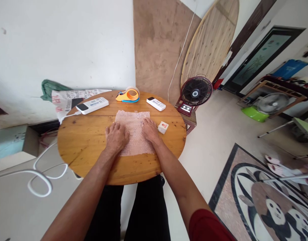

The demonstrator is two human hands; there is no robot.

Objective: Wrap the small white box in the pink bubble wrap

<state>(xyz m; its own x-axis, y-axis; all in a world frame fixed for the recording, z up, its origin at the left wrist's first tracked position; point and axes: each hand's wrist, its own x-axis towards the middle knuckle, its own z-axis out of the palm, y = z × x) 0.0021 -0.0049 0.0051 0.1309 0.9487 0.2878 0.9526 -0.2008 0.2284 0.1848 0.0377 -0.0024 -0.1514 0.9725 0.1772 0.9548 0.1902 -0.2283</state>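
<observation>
Rests the left hand (pixel 116 136) and right hand (pixel 149 129), both loosely spread, on bubble wrap (pixel 135 135), near a small box (pixel 163 127).

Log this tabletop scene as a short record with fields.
Surface: rounded wooden table
Left hand: palm down on left edge of translucent bubble wrap
Right hand: palm down on its right edge
Far left: white rectangular device, white cable attached
Far middle: orange-and-blue plastic tape dispenser
Far right: similar white device
Near right hand: small white printed box

dark-red fan (pixel 195 94) on stool (pixel 191 120) | wooden panel (pixel 210 40) leaning | panda floor design (pixel 276 209) | glazed door (pixel 261 60)
</observation>
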